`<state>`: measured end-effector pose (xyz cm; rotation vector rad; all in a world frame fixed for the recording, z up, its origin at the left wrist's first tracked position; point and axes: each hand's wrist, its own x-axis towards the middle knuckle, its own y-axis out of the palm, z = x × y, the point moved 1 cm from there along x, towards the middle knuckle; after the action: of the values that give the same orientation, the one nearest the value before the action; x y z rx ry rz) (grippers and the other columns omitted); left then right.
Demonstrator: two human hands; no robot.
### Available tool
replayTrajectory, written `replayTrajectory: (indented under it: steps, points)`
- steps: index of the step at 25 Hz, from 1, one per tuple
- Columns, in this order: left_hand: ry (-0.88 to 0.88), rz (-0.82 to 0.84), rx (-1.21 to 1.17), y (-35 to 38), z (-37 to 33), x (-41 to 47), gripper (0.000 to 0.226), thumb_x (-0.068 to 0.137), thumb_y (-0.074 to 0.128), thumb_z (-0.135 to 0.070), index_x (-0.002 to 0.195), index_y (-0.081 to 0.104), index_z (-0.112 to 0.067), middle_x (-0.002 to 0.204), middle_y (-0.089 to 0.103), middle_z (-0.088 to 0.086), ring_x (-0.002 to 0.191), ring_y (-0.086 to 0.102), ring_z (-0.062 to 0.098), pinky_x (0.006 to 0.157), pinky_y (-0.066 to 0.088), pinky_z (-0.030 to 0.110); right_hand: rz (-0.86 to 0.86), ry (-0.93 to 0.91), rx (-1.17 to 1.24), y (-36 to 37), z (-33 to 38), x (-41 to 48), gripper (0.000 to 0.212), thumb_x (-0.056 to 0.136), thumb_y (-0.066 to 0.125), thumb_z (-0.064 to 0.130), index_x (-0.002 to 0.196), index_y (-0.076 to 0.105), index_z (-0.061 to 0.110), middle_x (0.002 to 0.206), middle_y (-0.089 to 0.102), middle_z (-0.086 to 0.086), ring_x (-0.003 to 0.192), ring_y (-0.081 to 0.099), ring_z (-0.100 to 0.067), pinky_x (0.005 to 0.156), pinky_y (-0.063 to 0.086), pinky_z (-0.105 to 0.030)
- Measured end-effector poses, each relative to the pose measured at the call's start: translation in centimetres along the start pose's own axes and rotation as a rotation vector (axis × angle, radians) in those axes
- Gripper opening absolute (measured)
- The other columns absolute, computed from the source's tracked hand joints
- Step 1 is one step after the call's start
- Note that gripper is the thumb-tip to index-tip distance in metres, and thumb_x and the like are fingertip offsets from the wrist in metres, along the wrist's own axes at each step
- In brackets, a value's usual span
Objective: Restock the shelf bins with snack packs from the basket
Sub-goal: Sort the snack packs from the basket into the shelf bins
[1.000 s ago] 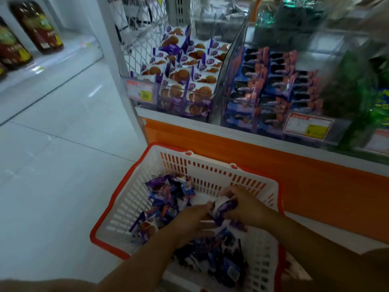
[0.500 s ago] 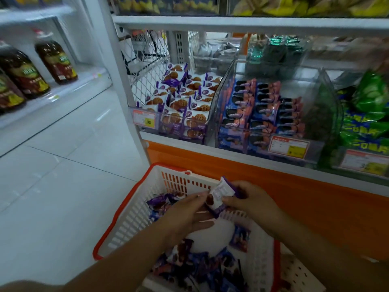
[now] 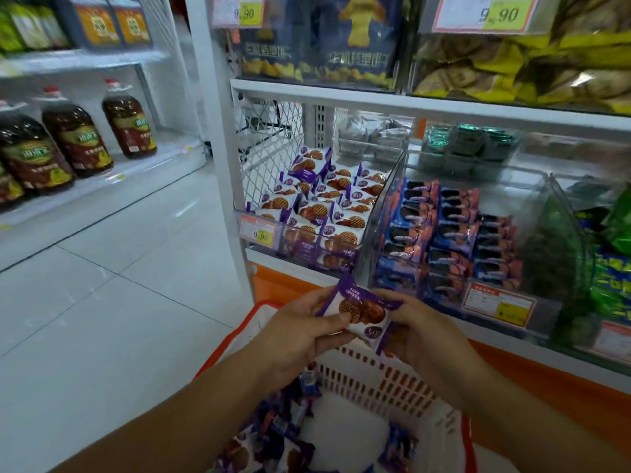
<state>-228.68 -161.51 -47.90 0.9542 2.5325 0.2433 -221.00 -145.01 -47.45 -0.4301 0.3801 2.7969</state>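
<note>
Head view: left hand [image 3: 297, 332] and right hand [image 3: 421, 337] have lifted one purple waffle-biscuit pack [image 3: 358, 310] from the basket [image 3: 375, 377] beneath them, each pinching an end; the matching bin [image 3: 387, 196] waits just beyond, so placing likely comes next.

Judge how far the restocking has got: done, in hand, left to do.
Done: the waffle bin holds rows of packs. In hand: the left hand and right hand hold a purple waffle pack above the basket. Left: many loose packs lie in the basket.
</note>
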Motion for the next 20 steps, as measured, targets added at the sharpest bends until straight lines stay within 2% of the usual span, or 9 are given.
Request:
replayTrajectory:
  steps: [2,5,7,10,12,15,18,20]
  points:
    - [0.026,-0.020,0.028,-0.5,-0.4,0.1,0.033,0.091,0.061,-0.002,0.122,0.061,-0.014,0.111,0.073,0.008,0.105,0.069,0.024,0.098,0.052,0.039,-0.012,0.023,0.006,0.6,0.2,0.6,0.021,0.096,0.049,0.010,0.109,0.066,0.011,0.094,0.075,-0.012,0.094,0.070,-0.031,0.082,0.055,-0.040]
    - [0.058,-0.053,0.057,-1.3,-1.5,0.3,0.028,0.092,0.061,-0.004,0.118,0.064,-0.013,0.107,0.074,0.007,0.101,0.071,0.022,0.090,0.056,0.034,-0.003,-0.005,-0.042,1.6,0.6,1.2,0.022,0.095,0.055,0.017,0.112,0.067,0.012,0.102,0.073,-0.014,0.098,0.070,-0.032,0.091,0.053,-0.047]
    - [0.069,-0.043,0.018,-1.7,-2.4,0.8,0.026,0.092,0.060,-0.005,0.117,0.065,-0.012,0.108,0.074,0.009,0.100,0.071,0.023,0.085,0.058,0.030,-0.024,-0.020,-0.031,2.5,1.0,1.9,0.022,0.092,0.059,0.020,0.111,0.068,0.013,0.102,0.074,-0.012,0.097,0.070,-0.031,0.092,0.053,-0.048]
    - [0.064,-0.049,-0.087,-2.9,-3.5,1.5,0.030,0.091,0.063,-0.010,0.121,0.063,-0.011,0.111,0.072,0.011,0.104,0.069,0.026,0.088,0.057,0.037,-0.062,-0.030,0.038,3.9,1.9,3.1,0.019,0.092,0.059,0.019,0.107,0.068,0.010,0.095,0.075,-0.012,0.088,0.073,-0.028,0.082,0.056,-0.042]
    - [0.061,-0.064,-0.143,-3.9,-4.0,1.9,0.037,0.086,0.067,-0.016,0.123,0.060,-0.011,0.111,0.072,0.012,0.103,0.070,0.027,0.086,0.057,0.040,-0.080,-0.035,0.063,4.9,2.5,3.7,0.014,0.092,0.059,0.010,0.103,0.067,0.006,0.092,0.075,-0.014,0.081,0.073,-0.027,0.072,0.058,-0.038]
    - [0.064,-0.077,-0.032,-4.9,-4.1,2.2,0.040,0.083,0.072,-0.025,0.120,0.063,-0.014,0.108,0.073,0.008,0.100,0.071,0.024,0.086,0.057,0.039,-0.093,-0.010,0.100,6.1,1.9,4.5,0.014,0.088,0.057,-0.006,0.100,0.058,0.001,0.091,0.071,-0.019,0.071,0.072,-0.025,0.061,0.058,-0.035]
    - [0.100,-0.118,0.126,-5.5,-4.4,2.2,0.040,0.083,0.075,-0.021,0.121,0.064,-0.023,0.107,0.073,0.001,0.097,0.071,0.019,0.092,0.056,0.043,0.004,-0.033,0.130,6.6,1.9,5.1,0.036,0.082,0.062,-0.010,0.111,0.055,0.012,0.099,0.071,-0.017,0.086,0.072,-0.028,0.071,0.058,-0.041]
    - [0.132,-0.097,0.257,-5.9,-5.4,1.9,0.035,0.088,0.070,-0.019,0.121,0.065,-0.030,0.107,0.073,-0.003,0.096,0.072,0.017,0.091,0.056,0.042,0.093,-0.064,-0.022,7.0,2.4,4.9,0.040,0.081,0.068,0.008,0.115,0.059,0.026,0.103,0.073,-0.009,0.094,0.071,-0.025,0.080,0.057,-0.042]
